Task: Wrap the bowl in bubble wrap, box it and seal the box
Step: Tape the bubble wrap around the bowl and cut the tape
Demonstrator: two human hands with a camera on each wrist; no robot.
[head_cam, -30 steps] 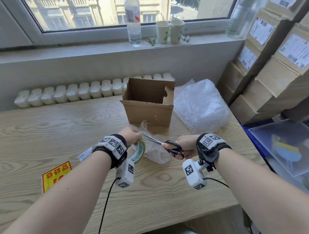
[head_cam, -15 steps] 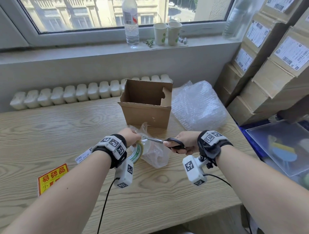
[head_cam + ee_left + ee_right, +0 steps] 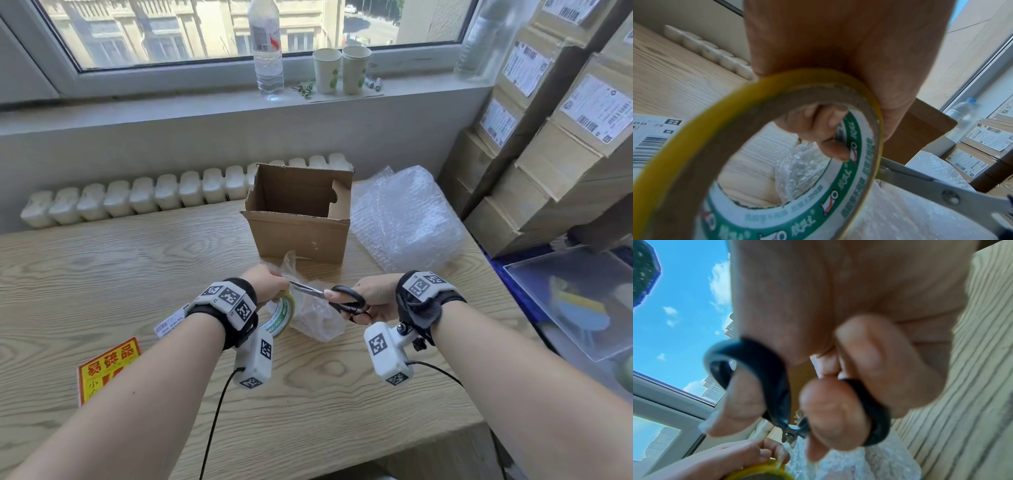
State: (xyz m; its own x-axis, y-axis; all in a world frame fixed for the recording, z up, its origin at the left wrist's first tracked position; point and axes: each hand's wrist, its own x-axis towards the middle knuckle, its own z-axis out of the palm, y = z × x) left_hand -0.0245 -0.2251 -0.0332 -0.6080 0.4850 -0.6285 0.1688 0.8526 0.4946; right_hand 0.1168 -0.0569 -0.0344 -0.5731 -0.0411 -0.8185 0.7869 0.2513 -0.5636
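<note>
Here, left hand (image 3: 270, 281) grips yellow-edged tape roll (image 3: 279, 313); right hand (image 3: 370, 294) holds black-handled steel scissors (image 3: 329, 296) over crinkly bubble-wrapped bundle (image 3: 317, 317) on wood-grain table (image 3: 137, 274), near side of open cardboard box (image 3: 299, 219).

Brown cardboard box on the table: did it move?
No. The open brown cardboard box still hides the same end of the white ribbed radiator behind it.

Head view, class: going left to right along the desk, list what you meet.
Red and yellow sticker → left hand → tape roll → scissors → right hand → bubble wrap pile.
</note>
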